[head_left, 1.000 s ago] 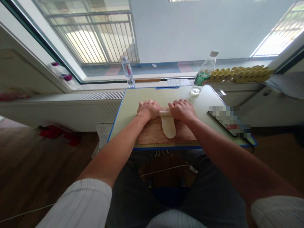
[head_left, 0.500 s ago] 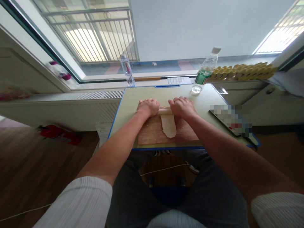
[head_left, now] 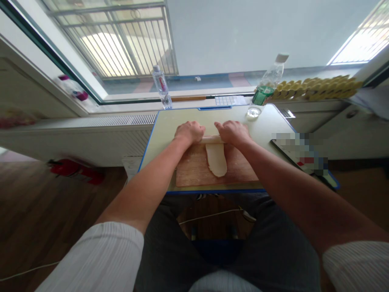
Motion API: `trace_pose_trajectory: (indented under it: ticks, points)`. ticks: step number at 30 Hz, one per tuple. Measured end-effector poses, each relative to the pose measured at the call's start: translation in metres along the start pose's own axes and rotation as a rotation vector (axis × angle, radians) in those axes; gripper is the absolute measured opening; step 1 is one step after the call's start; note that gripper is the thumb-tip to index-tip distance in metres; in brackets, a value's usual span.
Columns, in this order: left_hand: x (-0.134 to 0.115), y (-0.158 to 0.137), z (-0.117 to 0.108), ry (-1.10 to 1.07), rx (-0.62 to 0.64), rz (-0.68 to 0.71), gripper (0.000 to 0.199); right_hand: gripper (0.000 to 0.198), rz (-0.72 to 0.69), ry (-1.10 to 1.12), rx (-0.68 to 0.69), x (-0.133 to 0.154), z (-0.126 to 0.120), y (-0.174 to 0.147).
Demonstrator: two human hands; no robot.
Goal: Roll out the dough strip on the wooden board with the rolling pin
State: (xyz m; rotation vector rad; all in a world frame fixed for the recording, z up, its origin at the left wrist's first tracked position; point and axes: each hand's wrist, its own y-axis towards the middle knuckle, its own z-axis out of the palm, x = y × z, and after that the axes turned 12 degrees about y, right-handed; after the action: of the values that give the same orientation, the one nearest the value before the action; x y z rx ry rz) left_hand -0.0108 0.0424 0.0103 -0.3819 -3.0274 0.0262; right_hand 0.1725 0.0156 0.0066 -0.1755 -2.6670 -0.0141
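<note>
A pale rolling pin (head_left: 212, 140) lies crosswise at the far end of a long, flat oval of dough (head_left: 216, 161). My left hand (head_left: 191, 132) is closed on the pin's left end, and my right hand (head_left: 233, 132) is closed on its right end. The dough lies lengthwise toward me on a wooden board (head_left: 194, 170), its near end rounded. Both hands cover the ends of the pin and part of the board's far edge.
The board rests on a small blue-edged table (head_left: 161, 134). A green-labelled bottle (head_left: 263, 95) stands at its far right; a partly blurred flat dark-edged object (head_left: 291, 156) lies at the right. Another clear bottle (head_left: 162, 87) stands by the window. A fire extinguisher (head_left: 77, 171) lies on the floor at left.
Both hands have shifted slightly away from me with the rolling pin, and a little more of the dough's far part shows. The view has tilted slightly.
</note>
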Motion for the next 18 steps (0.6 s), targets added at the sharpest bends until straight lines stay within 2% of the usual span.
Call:
trace_pose_trajectory:
  ticks: [11, 18]
  points:
    - [0.002, 0.019, 0.005, -0.009, -0.028, -0.042, 0.059, 0.079, 0.021, 0.041, -0.062, 0.002, 0.001, 0.018]
    - [0.004, 0.024, 0.006, -0.014, 0.026, -0.024, 0.061, 0.077, 0.022, 0.006, -0.009, 0.003, 0.002, 0.028]
